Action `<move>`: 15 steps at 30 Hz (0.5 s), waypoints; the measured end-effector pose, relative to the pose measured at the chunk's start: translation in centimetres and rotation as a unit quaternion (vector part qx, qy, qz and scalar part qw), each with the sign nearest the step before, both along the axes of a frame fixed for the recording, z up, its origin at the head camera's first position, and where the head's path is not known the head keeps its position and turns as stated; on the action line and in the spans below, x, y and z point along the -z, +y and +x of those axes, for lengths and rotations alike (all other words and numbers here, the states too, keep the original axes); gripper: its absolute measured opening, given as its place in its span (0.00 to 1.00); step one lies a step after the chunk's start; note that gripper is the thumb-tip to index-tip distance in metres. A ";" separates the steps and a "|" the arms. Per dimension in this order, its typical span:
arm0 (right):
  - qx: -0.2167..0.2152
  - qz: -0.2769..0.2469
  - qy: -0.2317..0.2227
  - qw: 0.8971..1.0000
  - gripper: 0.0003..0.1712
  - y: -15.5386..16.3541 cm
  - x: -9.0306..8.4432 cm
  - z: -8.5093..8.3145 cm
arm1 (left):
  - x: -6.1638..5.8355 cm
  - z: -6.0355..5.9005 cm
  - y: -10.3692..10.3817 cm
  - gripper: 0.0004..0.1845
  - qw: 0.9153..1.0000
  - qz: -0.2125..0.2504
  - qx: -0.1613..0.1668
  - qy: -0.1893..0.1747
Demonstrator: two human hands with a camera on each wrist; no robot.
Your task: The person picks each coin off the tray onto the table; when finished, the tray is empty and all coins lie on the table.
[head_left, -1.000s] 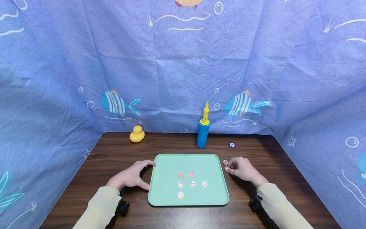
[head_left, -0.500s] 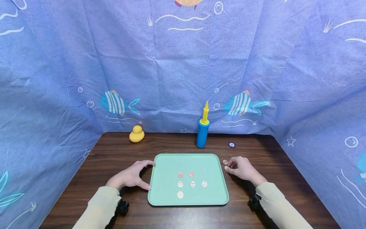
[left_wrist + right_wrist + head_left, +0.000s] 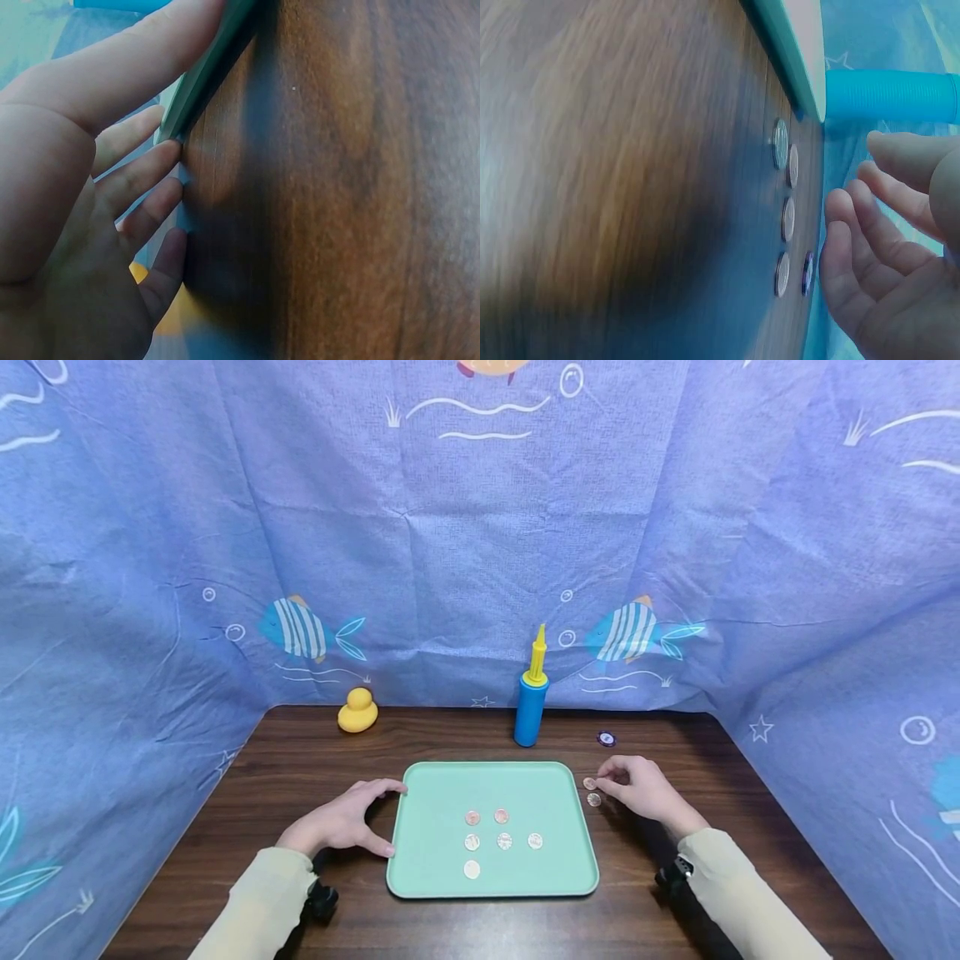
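Note:
My left hand (image 3: 345, 818) rests at the left edge of a mint-green tray (image 3: 435, 785), with thumb and index finger against its rim. In the left wrist view, the other fingers of that hand (image 3: 90, 217) are spread and loosely bent. On the tray lie several coins, copper and silver, in rows. Just right of the tray, my right hand (image 3: 643, 789) hovers beside a copper coin (image 3: 590, 783) and a silver coin (image 3: 594, 799). Several coins, including a nearer silver one (image 3: 780, 144), lie on the table in the right wrist view. No thing shows between my right fingers.
A blue pump (image 3: 530, 714) with a yellow nozzle stands behind the tray. A yellow rubber duck (image 3: 357, 712) sits at the back left, and a purple-and-white poker chip (image 3: 607, 739) lies at the back right. A blue fish-print cloth (image 3: 480, 568) hangs behind the dark wooden table.
My right hand has lifted and drawn back slightly from the coins, uncovering the silver coin that its fingertips touched before. My left hand and the coins on the tray stay put.

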State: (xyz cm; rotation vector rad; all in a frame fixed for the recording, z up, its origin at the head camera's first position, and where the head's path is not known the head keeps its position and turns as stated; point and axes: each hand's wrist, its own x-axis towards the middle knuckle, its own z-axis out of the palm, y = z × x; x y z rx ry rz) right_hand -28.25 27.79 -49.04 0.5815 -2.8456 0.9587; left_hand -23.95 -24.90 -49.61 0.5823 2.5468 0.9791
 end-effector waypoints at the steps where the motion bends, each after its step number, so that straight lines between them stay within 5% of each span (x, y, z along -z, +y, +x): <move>1: -0.005 -0.001 -0.001 1.000 0.03 -0.2 0.0 0.0 | 0.0 0.0 0.0 0.51 1.000 0.001 -0.001 -0.001; 15: -0.113 -0.006 0.006 0.994 0.04 -5.9 -0.7 -0.1 | 0.0 0.2 0.1 0.51 1.000 0.003 -0.003 0.002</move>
